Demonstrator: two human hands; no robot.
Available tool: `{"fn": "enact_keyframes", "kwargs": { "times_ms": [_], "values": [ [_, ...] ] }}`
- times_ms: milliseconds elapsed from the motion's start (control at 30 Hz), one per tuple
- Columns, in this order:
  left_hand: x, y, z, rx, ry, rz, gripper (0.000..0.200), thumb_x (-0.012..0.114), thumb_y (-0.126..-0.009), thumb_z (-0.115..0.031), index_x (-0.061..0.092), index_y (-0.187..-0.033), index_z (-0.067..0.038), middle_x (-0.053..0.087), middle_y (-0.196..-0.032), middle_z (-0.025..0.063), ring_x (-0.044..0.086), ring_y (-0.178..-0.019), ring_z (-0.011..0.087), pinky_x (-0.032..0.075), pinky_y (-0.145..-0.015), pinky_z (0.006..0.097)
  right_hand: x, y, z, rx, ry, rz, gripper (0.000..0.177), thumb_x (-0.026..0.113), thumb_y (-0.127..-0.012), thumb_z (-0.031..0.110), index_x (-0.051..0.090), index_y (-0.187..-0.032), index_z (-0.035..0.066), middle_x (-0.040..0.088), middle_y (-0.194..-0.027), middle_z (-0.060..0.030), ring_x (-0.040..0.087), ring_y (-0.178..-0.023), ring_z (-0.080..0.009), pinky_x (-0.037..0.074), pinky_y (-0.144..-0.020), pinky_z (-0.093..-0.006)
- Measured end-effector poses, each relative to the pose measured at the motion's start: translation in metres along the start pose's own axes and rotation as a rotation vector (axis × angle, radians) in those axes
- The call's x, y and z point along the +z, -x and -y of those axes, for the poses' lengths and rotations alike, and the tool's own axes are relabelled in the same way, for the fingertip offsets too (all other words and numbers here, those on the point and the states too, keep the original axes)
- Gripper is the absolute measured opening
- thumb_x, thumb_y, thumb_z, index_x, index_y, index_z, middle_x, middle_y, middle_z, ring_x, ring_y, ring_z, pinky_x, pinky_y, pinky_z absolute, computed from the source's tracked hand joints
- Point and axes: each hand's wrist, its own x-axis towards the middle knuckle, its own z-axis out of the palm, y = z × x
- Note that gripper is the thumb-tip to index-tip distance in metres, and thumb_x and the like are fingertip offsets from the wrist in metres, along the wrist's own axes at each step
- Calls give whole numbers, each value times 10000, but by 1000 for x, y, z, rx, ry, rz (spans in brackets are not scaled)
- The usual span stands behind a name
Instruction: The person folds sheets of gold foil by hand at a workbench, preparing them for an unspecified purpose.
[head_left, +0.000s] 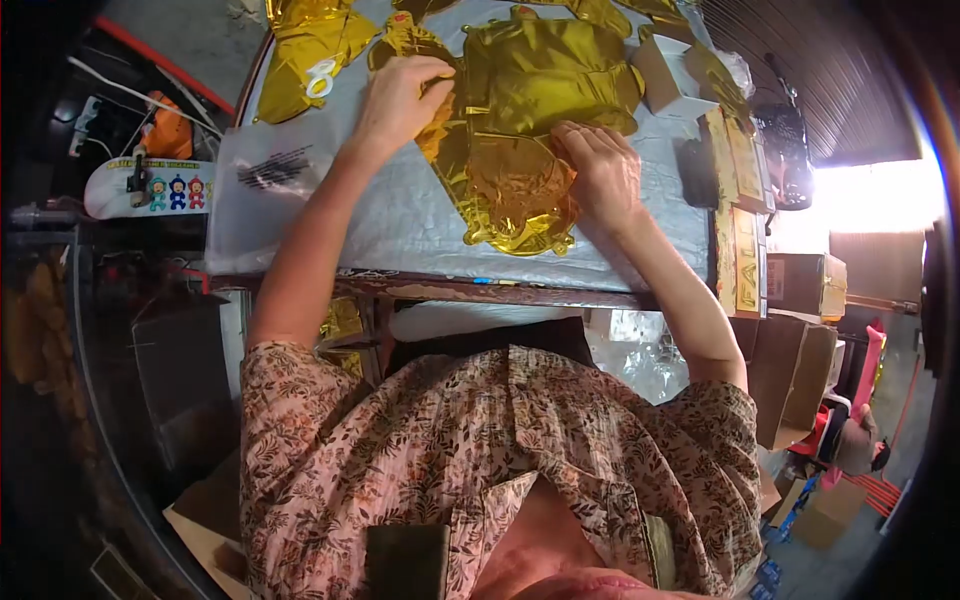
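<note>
A flat, uninflated gold foil balloon (520, 185) lies across the table in front of me, its folded lower end close to the near edge. My left hand (403, 103) is closed at the balloon's left side, thumb and fingers pinching the foil. On the other side, my right hand (603, 172) has its fingers curled over the foil's right edge; its fingertips are partly hidden. Above both hands spreads a wider gold foil piece (550, 70), wrinkled and flat. More gold foil (310, 50) lies at the upper left with a small white ring-shaped item (320, 78) on it.
A clear plastic bag (270, 190) covers the table's left corner. An open white box (675, 75) stands at the upper right. Along the right edge sits a yellow lettered box (745, 260). Cardboard boxes (795, 380) are stacked to the right, and a white board with cartoon figures (150, 190) is at left.
</note>
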Motion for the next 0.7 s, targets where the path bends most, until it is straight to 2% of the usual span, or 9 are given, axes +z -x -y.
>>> {"fn": "enact_keyframes", "kwargs": {
  "times_ms": [100,233,333,400,500,567,633,667,700],
  "values": [
    [9,7,-8,13,84,-2,239,732,-921,-185,761,-1106,-35,747,-1179,116,687,-1097,330,527,-975,401,2,-1,5,126,-15,113,265,729,-837,73,703,-1100,47,751,-1076,-130,716,-987,-326,537,-957,-438],
    [18,11,-12,105,96,35,239,733,-924,-201,764,-1087,-29,754,-1156,95,686,-1076,316,526,-962,412,5,-2,-6,-13,-99,42,262,715,-860,51,702,-1122,59,748,-1090,-135,711,-1021,-332,512,-1031,-465],
    [22,14,-12,113,70,49,222,731,-923,-199,770,-1067,-34,758,-1129,88,684,-1057,296,522,-949,417,1,2,-14,138,-123,205,310,690,-875,10,707,-1179,65,734,-1193,-132,675,-1180,-313,436,-1140,-488],
    [26,16,-12,104,66,51,211,725,-920,-212,776,-1057,-60,755,-1139,53,666,-1085,277,496,-943,428,-5,6,-34,-72,-144,400,425,674,-879,-8,678,-1296,69,661,-1369,-146,551,-1377,-310,352,-1214,-483],
    [25,16,-12,95,46,48,200,719,-917,-227,781,-1047,-88,748,-1161,16,648,-1115,258,469,-941,435,-31,-3,-51,75,-345,545,568,670,-881,-3,590,-1437,82,556,-1512,-150,409,-1498,-308,279,-1255,-474],
    [26,18,-9,98,43,56,200,720,-916,-227,781,-1048,-89,745,-1171,12,648,-1116,258,468,-944,433,-32,-13,-48,69,-402,499,607,660,-916,25,515,-1503,79,509,-1554,-164,389,-1507,-321,260,-1262,-468],
    [28,13,-3,127,84,29,262,742,-915,-189,751,-1129,-38,736,-1214,82,666,-1099,303,518,-957,423,-6,-27,-39,174,-386,211,574,637,-972,67,484,-1525,83,487,-1571,-172,373,-1515,-327,252,-1261,-465],
    [29,12,-4,129,86,32,262,742,-915,-189,751,-1129,-38,736,-1214,82,666,-1099,303,518,-957,423,14,-30,-34,157,-186,166,536,578,-1043,192,438,-1548,80,428,-1606,-182,329,-1531,-359,239,-1251,-508],
    [29,10,-5,142,63,-28,265,745,-913,-188,752,-1131,-38,737,-1216,84,666,-1102,307,517,-963,424,30,-29,-33,160,-187,166,536,578,-1043,192,438,-1548,80,428,-1606,-182,329,-1531,-359,239,-1251,-508]
  ]
}}
